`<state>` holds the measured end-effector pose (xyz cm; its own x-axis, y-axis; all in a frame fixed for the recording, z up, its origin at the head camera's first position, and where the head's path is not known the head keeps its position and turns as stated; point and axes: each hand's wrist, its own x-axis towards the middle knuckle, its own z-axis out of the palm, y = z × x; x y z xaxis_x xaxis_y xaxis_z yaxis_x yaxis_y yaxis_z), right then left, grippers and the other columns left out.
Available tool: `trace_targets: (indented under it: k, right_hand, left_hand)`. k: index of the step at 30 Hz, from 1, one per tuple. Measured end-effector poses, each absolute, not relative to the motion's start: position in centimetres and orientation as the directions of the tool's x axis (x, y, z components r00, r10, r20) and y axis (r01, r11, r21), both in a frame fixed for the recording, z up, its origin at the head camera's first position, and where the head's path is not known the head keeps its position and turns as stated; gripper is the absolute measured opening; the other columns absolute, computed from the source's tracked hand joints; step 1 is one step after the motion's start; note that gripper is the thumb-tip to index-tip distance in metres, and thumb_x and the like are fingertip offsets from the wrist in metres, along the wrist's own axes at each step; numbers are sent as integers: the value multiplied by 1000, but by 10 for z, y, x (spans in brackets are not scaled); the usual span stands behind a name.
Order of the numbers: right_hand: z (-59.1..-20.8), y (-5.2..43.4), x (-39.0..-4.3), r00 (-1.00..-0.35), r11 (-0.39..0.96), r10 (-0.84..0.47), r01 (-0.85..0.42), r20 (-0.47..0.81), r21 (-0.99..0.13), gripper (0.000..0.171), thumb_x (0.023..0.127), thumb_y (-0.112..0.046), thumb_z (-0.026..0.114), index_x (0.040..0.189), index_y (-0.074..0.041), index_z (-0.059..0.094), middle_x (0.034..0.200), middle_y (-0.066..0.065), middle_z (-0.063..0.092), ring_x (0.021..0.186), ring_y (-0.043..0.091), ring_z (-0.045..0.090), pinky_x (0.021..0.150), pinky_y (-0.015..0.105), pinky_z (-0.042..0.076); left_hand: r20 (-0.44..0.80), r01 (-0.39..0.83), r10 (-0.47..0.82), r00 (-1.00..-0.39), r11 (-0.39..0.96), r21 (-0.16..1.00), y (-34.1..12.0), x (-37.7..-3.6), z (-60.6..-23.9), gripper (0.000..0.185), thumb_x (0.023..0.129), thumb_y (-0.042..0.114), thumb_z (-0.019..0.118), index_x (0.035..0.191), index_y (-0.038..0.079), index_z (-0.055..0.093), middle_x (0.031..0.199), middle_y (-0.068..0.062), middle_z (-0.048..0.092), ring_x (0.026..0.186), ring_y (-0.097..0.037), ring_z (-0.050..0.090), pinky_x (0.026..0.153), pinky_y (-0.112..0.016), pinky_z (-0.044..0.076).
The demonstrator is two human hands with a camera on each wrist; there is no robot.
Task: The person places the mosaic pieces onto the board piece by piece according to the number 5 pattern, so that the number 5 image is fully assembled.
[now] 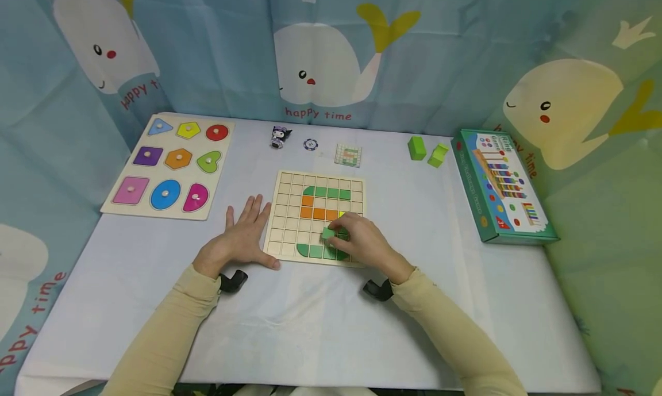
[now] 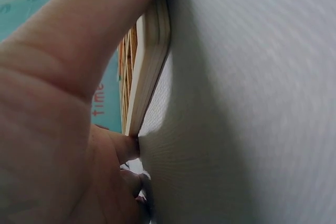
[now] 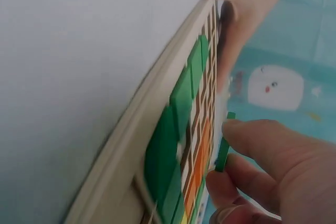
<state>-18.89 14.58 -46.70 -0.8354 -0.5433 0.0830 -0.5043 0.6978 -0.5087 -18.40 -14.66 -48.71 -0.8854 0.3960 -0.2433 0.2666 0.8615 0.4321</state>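
Note:
A wooden grid board lies on the table, with green tiles along its bottom row and more in an upper row. Orange tiles and a yellow one sit between them. My left hand is spread flat at the board's left side, thumb by the lower left corner; in the left wrist view the thumb and a finger meet the board's edge. Above the board's lower right part, my right hand pinches a thin green square tile between thumb and fingers. That hand covers some tiles in the head view.
A shape puzzle board with knobbed pieces lies at left. Behind the grid board are a small figurine, a round chip and a pattern card. Green blocks and a green toy box stand at right.

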Motion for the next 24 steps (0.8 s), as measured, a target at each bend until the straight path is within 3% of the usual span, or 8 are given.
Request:
trace_targets:
  k: [9,24]
  right_hand:
    - [-467,114,-190,-790,678,-610,-558,56,-479,22,87,-24,75,103,-9,72,95,-2,65,80,12,57,68,29,48]
    - [-470,94,-193,-803,709,-596,-542,27,-451,22,86,-25,78,100,-10,74,88,-3,64,76,9,57,65,26,47]
  left_hand:
    - [-244,271,401,-883,861,431,-148,-184,-487,140,56,66,83,154,-4,11,159,-25,-6,145,-39,-11,104,-69,-11]
    - [-256,270,396,-882,869,414,-148,-186,-489,142,56,68,82,154,-4,10,159,-24,-6,145,-38,-12,104,-68,-11]
